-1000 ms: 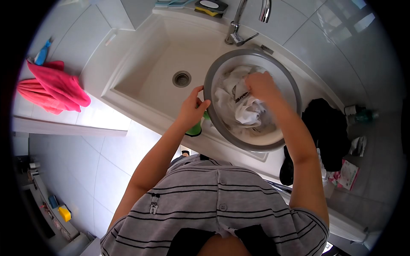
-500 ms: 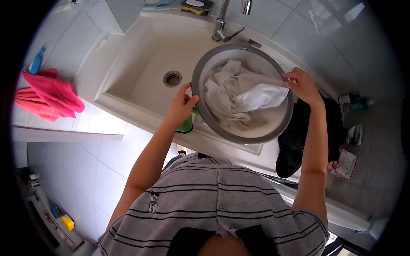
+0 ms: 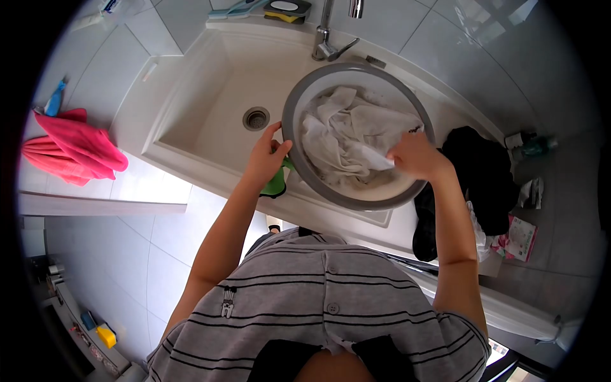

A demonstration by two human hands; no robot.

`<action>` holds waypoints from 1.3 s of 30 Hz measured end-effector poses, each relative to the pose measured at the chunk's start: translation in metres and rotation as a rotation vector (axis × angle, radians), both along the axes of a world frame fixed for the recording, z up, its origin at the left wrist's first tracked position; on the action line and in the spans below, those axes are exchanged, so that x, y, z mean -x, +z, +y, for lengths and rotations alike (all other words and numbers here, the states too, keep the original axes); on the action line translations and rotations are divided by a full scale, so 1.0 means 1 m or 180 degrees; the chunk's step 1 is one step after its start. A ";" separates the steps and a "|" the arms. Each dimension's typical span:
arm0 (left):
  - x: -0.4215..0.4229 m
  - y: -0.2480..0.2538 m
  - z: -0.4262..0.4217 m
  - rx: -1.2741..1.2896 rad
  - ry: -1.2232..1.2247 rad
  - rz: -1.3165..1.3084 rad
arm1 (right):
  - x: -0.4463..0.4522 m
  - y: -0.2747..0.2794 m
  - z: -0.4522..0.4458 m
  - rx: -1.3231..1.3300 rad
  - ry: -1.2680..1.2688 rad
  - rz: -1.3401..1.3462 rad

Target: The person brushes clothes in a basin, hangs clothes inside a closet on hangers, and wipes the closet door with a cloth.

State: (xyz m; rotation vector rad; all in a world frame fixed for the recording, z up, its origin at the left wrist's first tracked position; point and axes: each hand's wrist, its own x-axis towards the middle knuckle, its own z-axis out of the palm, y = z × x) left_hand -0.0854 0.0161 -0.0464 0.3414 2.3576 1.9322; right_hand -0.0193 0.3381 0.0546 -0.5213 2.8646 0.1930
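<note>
fingers of the left hand (image 3: 265, 157) hold the left rim of the grey-rimmed basin (image 3: 291, 167), thumb and fingertips slightly apart. just below them, a green item (image 3: 274, 184) sits against the basin. to their right, white cloth (image 3: 347, 137) lies bunched in cloudy water. the right hand's fingers (image 3: 410, 155) are curled on the cloth's right part; their exact grip i cannot tell. right of them is dark cloth (image 3: 482, 178).

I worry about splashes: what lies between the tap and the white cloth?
From tap to white cloth: sink ledge, gray basin rim, basin's inner wall, in the head view.
</note>
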 end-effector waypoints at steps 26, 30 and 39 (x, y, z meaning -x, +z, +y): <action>0.010 -0.004 0.009 -0.0129 -0.0038 -0.0101 | -0.049 0.011 0.021 0.2064 -0.0760 0.2492; 0.013 -0.002 0.010 -0.0123 -0.0079 -0.0065 | -0.054 0.004 0.025 0.2163 -0.0913 0.2467; 0.010 0.004 0.014 -0.0144 -0.0090 -0.0130 | -0.065 -0.004 0.036 0.2236 -0.1066 0.2531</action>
